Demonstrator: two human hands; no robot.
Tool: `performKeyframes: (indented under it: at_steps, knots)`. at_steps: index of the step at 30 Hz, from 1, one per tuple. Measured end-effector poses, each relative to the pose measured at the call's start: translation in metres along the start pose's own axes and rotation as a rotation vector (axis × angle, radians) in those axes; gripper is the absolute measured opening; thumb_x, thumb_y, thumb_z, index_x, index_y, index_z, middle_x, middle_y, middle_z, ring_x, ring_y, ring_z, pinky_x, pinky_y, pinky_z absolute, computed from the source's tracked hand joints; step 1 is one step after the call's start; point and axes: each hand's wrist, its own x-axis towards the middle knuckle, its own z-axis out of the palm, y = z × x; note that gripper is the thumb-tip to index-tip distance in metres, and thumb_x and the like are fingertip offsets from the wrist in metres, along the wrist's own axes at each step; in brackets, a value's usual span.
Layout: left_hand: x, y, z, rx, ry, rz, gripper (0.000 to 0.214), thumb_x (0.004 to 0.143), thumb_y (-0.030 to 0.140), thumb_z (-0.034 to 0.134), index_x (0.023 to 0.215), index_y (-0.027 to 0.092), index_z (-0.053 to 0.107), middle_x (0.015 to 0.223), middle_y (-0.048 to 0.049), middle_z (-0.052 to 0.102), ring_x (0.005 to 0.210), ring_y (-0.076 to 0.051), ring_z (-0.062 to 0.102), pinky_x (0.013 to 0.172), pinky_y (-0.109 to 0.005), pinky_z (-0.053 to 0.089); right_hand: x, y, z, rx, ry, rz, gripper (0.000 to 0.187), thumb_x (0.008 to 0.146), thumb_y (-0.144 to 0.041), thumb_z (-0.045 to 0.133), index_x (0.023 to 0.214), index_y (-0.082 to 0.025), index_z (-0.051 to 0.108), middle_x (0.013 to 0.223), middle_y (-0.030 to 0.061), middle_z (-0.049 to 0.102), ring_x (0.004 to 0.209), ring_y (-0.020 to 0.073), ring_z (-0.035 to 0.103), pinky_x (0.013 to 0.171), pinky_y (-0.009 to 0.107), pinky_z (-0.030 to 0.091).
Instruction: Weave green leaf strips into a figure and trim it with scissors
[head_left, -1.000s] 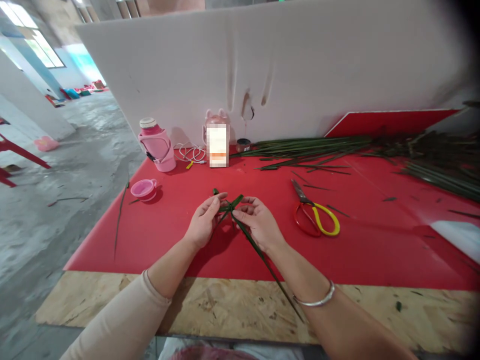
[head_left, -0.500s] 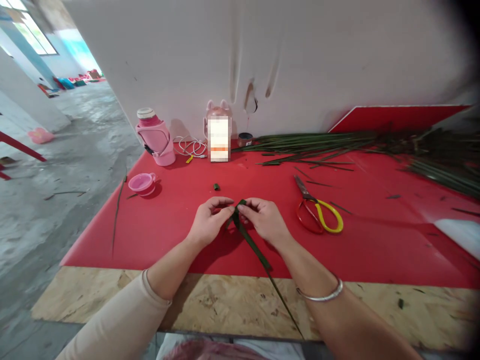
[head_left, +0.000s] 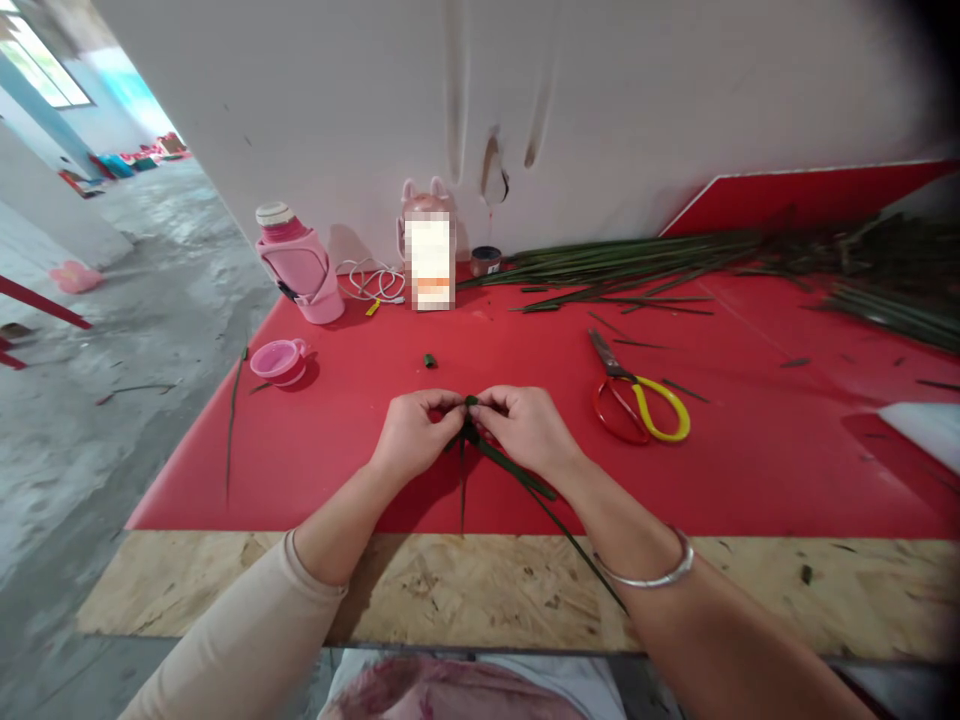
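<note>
Green leaf strips (head_left: pixel 517 467) are pinched between both hands above the red table cover (head_left: pixel 337 440). My left hand (head_left: pixel 412 430) is closed on the folded end from the left. From the right, my right hand (head_left: pixel 523 425) grips the same end, its fingertips close to the left ones. The strips' long tails trail down to the right under my right wrist, and a thin one hangs straight down. Fingers hide most of the fold. A small rolled piece of leaf (head_left: pixel 429 361) lies just beyond my hands. Scissors (head_left: pixel 637 395) with red and yellow handles rest to the right.
A pink bottle (head_left: pixel 304 270), a pink cup (head_left: pixel 279 362), a white cable (head_left: pixel 371 281) and a blurred phone screen (head_left: pixel 431 260) stand at the back left. Long green leaves (head_left: pixel 637 262) are heaped along the wall. Bare chipboard (head_left: pixel 465 590) forms the front edge.
Both hands still hold the strips at the same spot, with the fold turned slightly. The tails have swung to the right, and a thin strip now hangs down. The view has shifted a little.
</note>
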Motion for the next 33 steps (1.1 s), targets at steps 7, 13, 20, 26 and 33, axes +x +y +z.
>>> performKeyframes:
  at_steps: [7, 13, 20, 26, 33]
  knots:
    - [0.002, 0.004, -0.007, 0.258, -0.077, 0.144, 0.017, 0.074, 0.021, 0.055, 0.073, 0.019, 0.071, 0.065, -0.0009, 0.066, 0.062, -0.014, 0.057, 0.062, -0.025, 0.041, 0.0, -0.007, -0.007, -0.223, 0.003, -0.103, 0.014, 0.075, -0.02, 0.057, 0.066, -0.02, 0.067, 0.055, -0.0003, 0.064, 0.051, 0.0124, 0.054, 0.052, 0.024, 0.036]
    - [0.001, 0.005, -0.004, 0.154, -0.102, 0.059, 0.018, 0.075, 0.024, 0.051, 0.07, 0.015, 0.065, 0.06, 0.0009, 0.058, 0.057, -0.01, 0.05, 0.056, -0.022, 0.038, -0.001, -0.005, -0.002, -0.131, -0.012, -0.051, 0.015, 0.077, -0.024, 0.055, 0.068, -0.017, 0.066, 0.054, -0.001, 0.061, 0.051, 0.0104, 0.053, 0.05, 0.022, 0.036]
    - [0.002, 0.003, 0.002, -0.093, -0.051, -0.058, 0.02, 0.075, 0.029, 0.054, 0.071, 0.013, 0.065, 0.061, -0.0005, 0.06, 0.053, -0.009, 0.049, 0.05, -0.021, 0.039, 0.001, -0.003, 0.003, 0.166, 0.01, 0.053, 0.014, 0.075, -0.027, 0.056, 0.069, -0.017, 0.064, 0.059, 0.0003, 0.062, 0.055, 0.0121, 0.057, 0.051, 0.022, 0.044]
    - [0.002, 0.002, 0.0, 0.013, -0.034, 0.001, 0.018, 0.075, 0.025, 0.056, 0.082, 0.015, 0.069, 0.073, -0.0028, 0.067, 0.065, -0.013, 0.058, 0.062, -0.023, 0.045, 0.001, -0.006, -0.006, -0.067, -0.046, -0.051, 0.017, 0.08, -0.024, 0.051, 0.073, -0.018, 0.066, 0.061, 0.001, 0.065, 0.055, 0.0118, 0.057, 0.054, 0.022, 0.041]
    - [0.001, 0.01, -0.007, 0.351, -0.118, 0.159, 0.02, 0.078, 0.021, 0.049, 0.073, 0.016, 0.068, 0.063, 0.0008, 0.062, 0.061, -0.011, 0.054, 0.061, -0.022, 0.039, -0.002, -0.014, -0.009, -0.386, -0.051, -0.16, 0.017, 0.078, -0.019, 0.052, 0.068, -0.016, 0.065, 0.06, 0.0016, 0.064, 0.055, 0.0108, 0.054, 0.053, 0.022, 0.033]
